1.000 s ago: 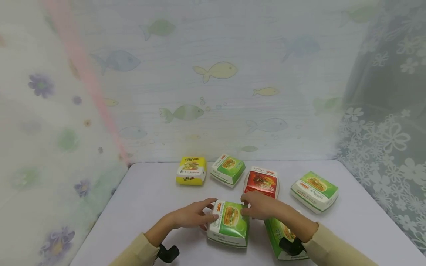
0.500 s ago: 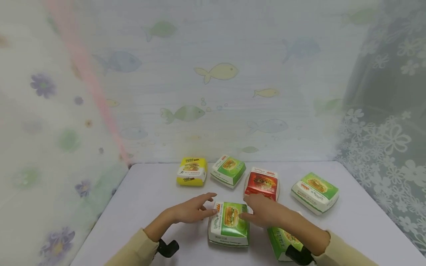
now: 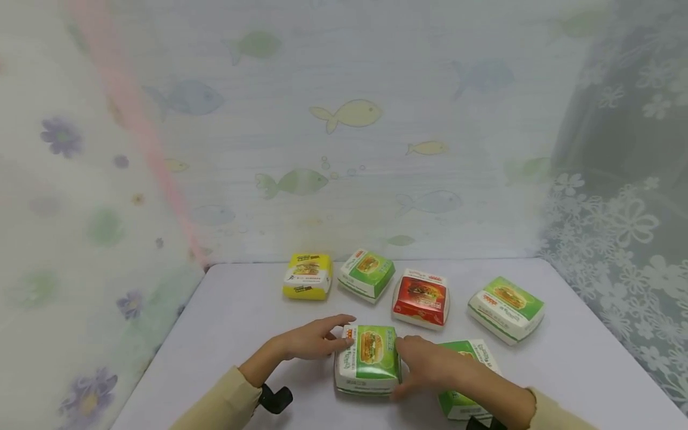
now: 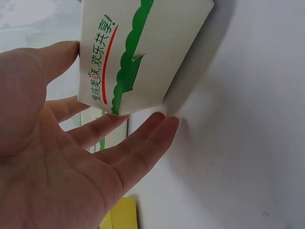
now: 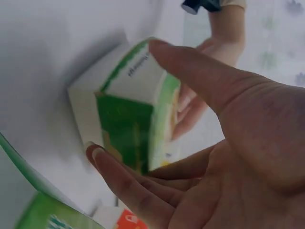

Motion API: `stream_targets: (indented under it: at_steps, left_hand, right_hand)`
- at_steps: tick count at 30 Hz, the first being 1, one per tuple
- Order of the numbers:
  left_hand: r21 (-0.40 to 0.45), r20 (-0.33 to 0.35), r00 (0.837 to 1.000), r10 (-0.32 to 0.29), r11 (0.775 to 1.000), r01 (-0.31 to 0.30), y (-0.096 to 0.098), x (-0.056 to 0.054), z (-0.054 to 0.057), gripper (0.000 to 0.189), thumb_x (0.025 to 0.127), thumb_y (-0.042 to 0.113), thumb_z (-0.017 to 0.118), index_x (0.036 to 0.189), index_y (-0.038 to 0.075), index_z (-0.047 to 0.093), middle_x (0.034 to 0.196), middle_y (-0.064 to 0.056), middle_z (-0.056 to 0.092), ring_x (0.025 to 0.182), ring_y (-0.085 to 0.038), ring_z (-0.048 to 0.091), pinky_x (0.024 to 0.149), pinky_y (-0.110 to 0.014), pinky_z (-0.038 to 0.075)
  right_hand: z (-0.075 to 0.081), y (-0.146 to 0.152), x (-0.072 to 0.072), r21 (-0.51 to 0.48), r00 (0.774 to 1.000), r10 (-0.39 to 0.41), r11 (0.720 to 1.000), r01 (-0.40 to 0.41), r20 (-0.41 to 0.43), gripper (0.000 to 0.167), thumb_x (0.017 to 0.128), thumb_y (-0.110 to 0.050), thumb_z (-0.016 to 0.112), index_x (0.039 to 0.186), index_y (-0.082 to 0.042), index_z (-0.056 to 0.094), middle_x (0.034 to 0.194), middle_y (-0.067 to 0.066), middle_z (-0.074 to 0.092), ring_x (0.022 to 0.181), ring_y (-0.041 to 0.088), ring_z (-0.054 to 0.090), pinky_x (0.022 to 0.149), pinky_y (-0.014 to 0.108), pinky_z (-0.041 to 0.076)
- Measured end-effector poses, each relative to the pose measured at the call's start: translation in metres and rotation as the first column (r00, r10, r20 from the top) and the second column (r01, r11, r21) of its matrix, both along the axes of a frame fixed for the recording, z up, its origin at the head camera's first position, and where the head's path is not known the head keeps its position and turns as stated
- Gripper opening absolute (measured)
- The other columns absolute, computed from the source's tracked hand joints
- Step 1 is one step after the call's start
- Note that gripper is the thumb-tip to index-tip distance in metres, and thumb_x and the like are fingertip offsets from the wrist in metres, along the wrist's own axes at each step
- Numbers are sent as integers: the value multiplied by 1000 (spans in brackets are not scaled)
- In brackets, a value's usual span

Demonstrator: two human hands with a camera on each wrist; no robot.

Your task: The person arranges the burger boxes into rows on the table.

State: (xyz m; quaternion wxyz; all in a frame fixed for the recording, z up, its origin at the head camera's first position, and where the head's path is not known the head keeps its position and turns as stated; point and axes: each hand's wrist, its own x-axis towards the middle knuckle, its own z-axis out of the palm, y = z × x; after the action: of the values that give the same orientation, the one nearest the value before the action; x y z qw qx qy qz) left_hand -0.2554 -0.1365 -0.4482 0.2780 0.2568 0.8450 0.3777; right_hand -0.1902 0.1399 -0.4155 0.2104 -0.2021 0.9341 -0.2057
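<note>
Fish-printed pale curtain (image 3: 344,149) hangs behind a white tabletop (image 3: 242,334), where a person in beige sleeves (image 3: 223,400) works among six cartons; the green-and-white burger box (image 3: 369,361) at centre sits picture side up on the near part of the tabletop, between the two hands; just to its right, a nearby green carton (image 3: 457,409) lies partly behind the right forearm; farther off, left to right, are a yellow carton (image 3: 307,276), a rear green carton (image 3: 368,275), a red carton (image 3: 421,300) and a far-right green carton (image 3: 507,309); the right hand (image 3: 427,364), thumb and fingers spread wide, spans the central box's right side, though from here I cannot tell how firmly it touches; the left hand (image 3: 306,341), fingers loosely extended and low beside the box, touches its left side with the thumb tip; below the left wrist juts a small black wrist camera (image 3: 276,399).
</note>
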Motion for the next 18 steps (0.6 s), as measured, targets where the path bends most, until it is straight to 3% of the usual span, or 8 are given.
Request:
stream_targets:
  at_steps: [1,4,11,16,18]
  left_hand:
    - [1,1,1000,-1,1000,1,0,1,0,59,104,42,58,156,20,42,156,-8,45,126,-30,58,92,-44,56]
    - [-2,4,1000,1,1000,-1,-1,3,1,57,104,42,59,155,21,44,156,-7,46,125,-29,58,91,-44,56]
    - [-6,24,1000,16,1000,-16,-2,7,0,53,103,42,60,152,24,47,146,-6,53,115,-22,59,86,-41,55]
    - [-8,9,1000,29,1000,-29,-2,11,-1,59,102,47,59,152,18,46,141,-8,57,112,-21,61,86,-40,54]
    - [-13,-9,999,34,999,-34,-1,12,-2,60,103,48,58,151,16,45,140,-6,58,118,-24,60,92,-44,54]
  right_hand:
    - [-5,1,-2,3,1000,7,1000,-7,0,95,71,-47,92,139,7,51,131,16,61,128,34,55,109,53,45]
    - [-9,-1,-6,7,999,25,1000,-24,-27,96,74,-41,91,144,8,47,135,18,59,130,36,54,109,54,45]
    - [5,-9,-10,-9,995,-8,1000,7,-95,59,78,-21,89,125,1,61,112,9,67,112,29,63,99,50,52]
    - [13,-8,-14,-29,995,-13,1000,10,-103,59,81,-13,86,132,4,60,127,17,65,126,37,58,107,54,46]
    - [14,-7,-18,-38,995,-8,999,4,-103,60,82,-11,84,134,4,59,132,18,63,131,38,54,110,55,43]
